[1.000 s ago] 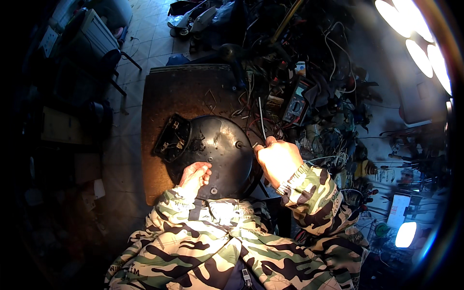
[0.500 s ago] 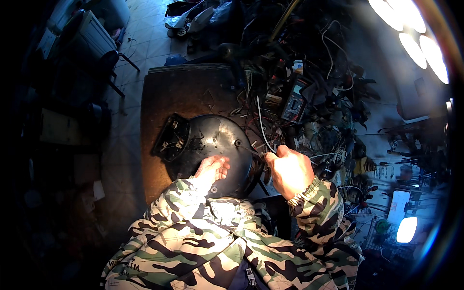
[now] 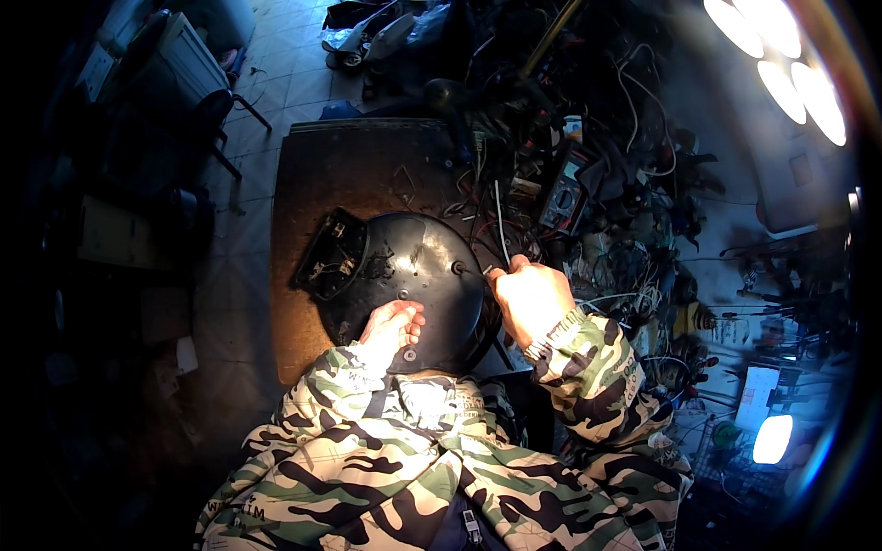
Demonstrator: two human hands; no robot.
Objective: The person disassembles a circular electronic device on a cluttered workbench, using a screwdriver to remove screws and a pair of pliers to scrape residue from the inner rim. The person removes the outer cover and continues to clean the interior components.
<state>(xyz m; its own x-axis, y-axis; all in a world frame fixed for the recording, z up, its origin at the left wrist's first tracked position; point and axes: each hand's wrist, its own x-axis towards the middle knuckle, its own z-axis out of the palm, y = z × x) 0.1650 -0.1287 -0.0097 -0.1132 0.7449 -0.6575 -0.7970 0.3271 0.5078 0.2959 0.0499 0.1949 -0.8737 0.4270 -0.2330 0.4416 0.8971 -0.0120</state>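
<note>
A big black round shell [image 3: 432, 248] lies on a brown board [image 3: 303, 165], right in front of the person. Its smooth, bulging side faces up. A dark boxy end [image 3: 333, 257] sticks out of it at the upper left. So the shell's long way runs on a slant, from that boxy end at the upper left down to the round edge at the lower right. The boxy end points away from the person and to the left. A small knob [image 3: 458, 268] stands on the shell near its right edge.

The left hand [image 3: 392, 326] is over the lower part of the shell, with its fingers bent and close together. I cannot tell if it holds anything. The right hand [image 3: 531, 298] is just beside the shell's right edge, curled up like a fist. It grips a small thing [image 3: 488, 271], whose tip peeks out toward the knob. It is too small to tell what it is.

A thin white stick [image 3: 501, 216] stands out past the right hand, pointing away from the person. A meter [image 3: 563, 199] lies farther right.
</note>
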